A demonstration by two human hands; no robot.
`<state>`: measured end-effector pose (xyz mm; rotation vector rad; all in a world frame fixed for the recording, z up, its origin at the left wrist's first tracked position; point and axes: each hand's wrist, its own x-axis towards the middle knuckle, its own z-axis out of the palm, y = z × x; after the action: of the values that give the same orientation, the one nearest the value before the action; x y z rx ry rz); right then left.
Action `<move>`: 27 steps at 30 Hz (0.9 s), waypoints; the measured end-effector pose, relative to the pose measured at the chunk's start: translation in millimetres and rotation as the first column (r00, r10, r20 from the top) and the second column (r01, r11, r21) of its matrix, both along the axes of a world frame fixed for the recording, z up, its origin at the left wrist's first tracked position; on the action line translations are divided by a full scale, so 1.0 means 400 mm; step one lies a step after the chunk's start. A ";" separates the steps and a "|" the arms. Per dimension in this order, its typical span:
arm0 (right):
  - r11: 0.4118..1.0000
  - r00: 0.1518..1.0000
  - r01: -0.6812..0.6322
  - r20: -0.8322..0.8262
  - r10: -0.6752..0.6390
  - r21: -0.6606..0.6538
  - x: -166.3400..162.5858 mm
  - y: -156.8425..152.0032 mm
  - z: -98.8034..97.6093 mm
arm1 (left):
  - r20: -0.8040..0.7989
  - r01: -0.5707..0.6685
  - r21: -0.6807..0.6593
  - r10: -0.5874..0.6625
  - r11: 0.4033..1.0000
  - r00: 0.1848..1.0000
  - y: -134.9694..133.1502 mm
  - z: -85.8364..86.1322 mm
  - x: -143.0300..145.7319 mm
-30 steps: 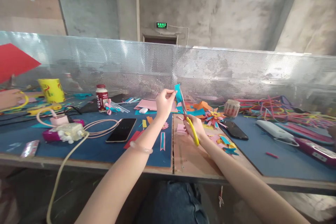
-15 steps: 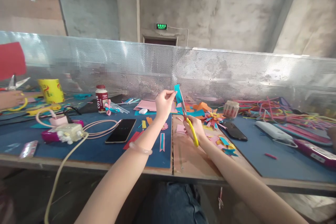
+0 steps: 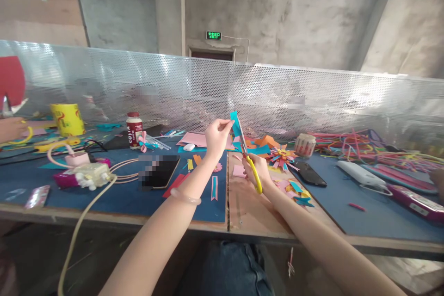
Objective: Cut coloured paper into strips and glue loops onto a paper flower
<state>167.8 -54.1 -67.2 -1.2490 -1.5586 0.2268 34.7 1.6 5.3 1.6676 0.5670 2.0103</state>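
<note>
Between the finger and thumb of my left hand (image 3: pixel 218 138) is a blue strip of paper (image 3: pixel 235 122), held up above the table. My right hand (image 3: pixel 258 170) grips yellow-handled scissors (image 3: pixel 255 173), whose blades point up along the right edge of the strip. Whether the blades are apart or together, I cannot tell. Below my left wrist lies a narrow pink-and-blue paper strip (image 3: pixel 214 188) with a notched end. A layered paper flower (image 3: pixel 281 155) in several colours rests just right of my right hand.
Two dark phones (image 3: pixel 161 172) (image 3: pixel 312 173) lie on either side. A power strip (image 3: pixel 92 175) with cables, a red coffee bottle (image 3: pixel 134 130) and a yellow tape roll (image 3: pixel 68 120) stand left. Colourful pipe cleaners (image 3: pixel 360 148) pile up right. A co-worker's hand (image 3: pixel 13 130) shows at far left.
My hands, the blue strip and the scissors stay almost exactly where they were. At far left, the co-worker's red paper and scissors have shifted slightly left.
</note>
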 end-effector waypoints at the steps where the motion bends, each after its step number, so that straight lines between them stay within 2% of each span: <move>1: 1.000 1.000 0.000 0.003 0.000 0.001 -0.001 -0.001 0.000 | 0.002 0.002 -0.001 -0.002 1.000 1.000 -0.001 0.000 0.000; 13: 0.998 0.999 0.040 0.030 -0.042 0.043 0.002 0.010 -0.011 | -0.023 0.003 -0.010 -0.004 1.000 1.000 -0.005 0.007 0.002; 19: 0.998 0.998 0.055 0.021 -0.056 0.034 0.001 0.010 -0.012 | -0.160 0.000 -0.035 -0.005 0.999 0.987 0.002 -0.002 0.001; 27: 0.999 0.999 0.046 0.027 -0.046 0.015 -0.006 0.016 -0.017 | -0.296 -0.053 0.052 0.066 0.997 0.953 0.004 -0.011 0.005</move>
<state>165.5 -47.7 -74.0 -1.2798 -1.5506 0.1692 36.7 3.0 0.9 2.0203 0.6870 1.8337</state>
